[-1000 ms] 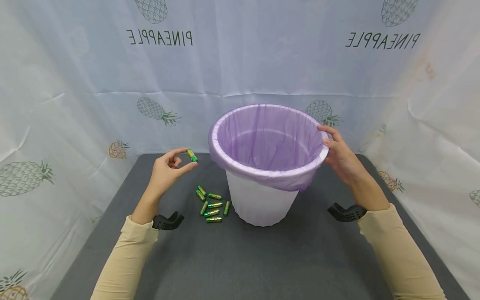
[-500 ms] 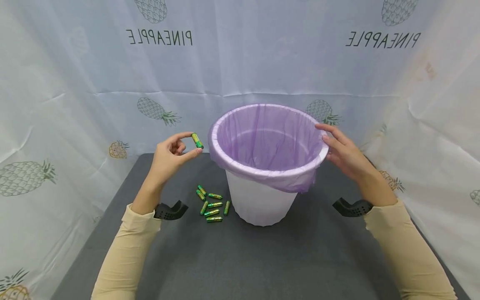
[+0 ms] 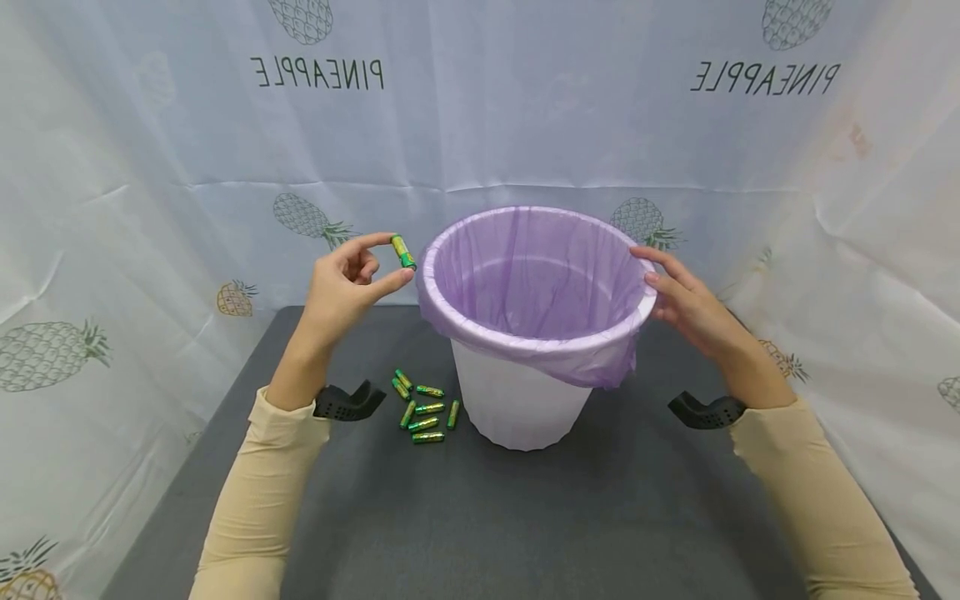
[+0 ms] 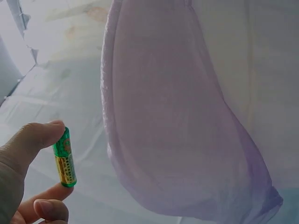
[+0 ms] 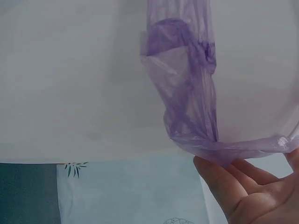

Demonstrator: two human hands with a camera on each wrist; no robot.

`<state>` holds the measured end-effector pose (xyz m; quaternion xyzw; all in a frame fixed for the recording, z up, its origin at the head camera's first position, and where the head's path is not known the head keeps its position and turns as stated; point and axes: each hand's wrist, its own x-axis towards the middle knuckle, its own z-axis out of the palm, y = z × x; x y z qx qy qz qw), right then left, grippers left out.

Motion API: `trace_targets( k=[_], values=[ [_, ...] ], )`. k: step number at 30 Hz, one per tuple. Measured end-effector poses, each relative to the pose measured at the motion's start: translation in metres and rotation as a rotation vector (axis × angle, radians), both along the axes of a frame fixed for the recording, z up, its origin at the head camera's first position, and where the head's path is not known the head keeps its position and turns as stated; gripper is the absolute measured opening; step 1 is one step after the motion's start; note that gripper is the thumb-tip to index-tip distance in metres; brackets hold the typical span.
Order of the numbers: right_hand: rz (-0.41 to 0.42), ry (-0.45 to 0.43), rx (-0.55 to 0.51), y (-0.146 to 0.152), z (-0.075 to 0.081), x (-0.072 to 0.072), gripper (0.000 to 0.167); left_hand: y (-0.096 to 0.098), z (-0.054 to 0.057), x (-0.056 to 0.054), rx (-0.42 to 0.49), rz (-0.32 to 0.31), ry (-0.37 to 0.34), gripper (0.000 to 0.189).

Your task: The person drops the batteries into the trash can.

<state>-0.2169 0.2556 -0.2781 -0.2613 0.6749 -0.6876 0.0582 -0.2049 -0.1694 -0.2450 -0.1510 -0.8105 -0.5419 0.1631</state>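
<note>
Between thumb and index finger, my left hand (image 3: 337,287) pinches a green and yellow battery (image 3: 403,252) by its ends, just left of the bin's rim. In the left wrist view the same battery (image 4: 65,157) stands apart from the purple liner. A white trash bin (image 3: 521,408) is upright, with a purple bag (image 3: 540,292) folded over its rim. My right hand (image 3: 693,312) holds the bin's right rim, its thumb and fingers on the bag's edge. In the right wrist view its fingers (image 5: 224,184) lie against the bin's outer side below the purple overhang (image 5: 187,102).
Several more green batteries (image 3: 429,409) lie in a loose group on the dark table (image 3: 480,525), left of the bin's base. A white curtain (image 3: 525,125) printed with pineapples hangs behind and along both sides.
My left hand has risen with the battery and come rightward, close to the bin's rim. The right hand has shifted slightly on the rim, and the loose batteries have stayed put.
</note>
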Motion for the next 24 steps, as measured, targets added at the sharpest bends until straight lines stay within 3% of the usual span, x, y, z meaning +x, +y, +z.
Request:
trace_targets(
  k=[6, 24],
  values=[
    [-0.031, 0.039, -0.035, -0.004, -0.003, -0.001, 0.035, 0.008, 0.003, -0.002, -0.006, -0.049, 0.004, 0.039],
    [-0.048, 0.071, -0.028, -0.005, -0.004, -0.001, 0.034, 0.024, -0.010, -0.016, -0.019, -0.131, -0.121, 0.045]
  ],
)
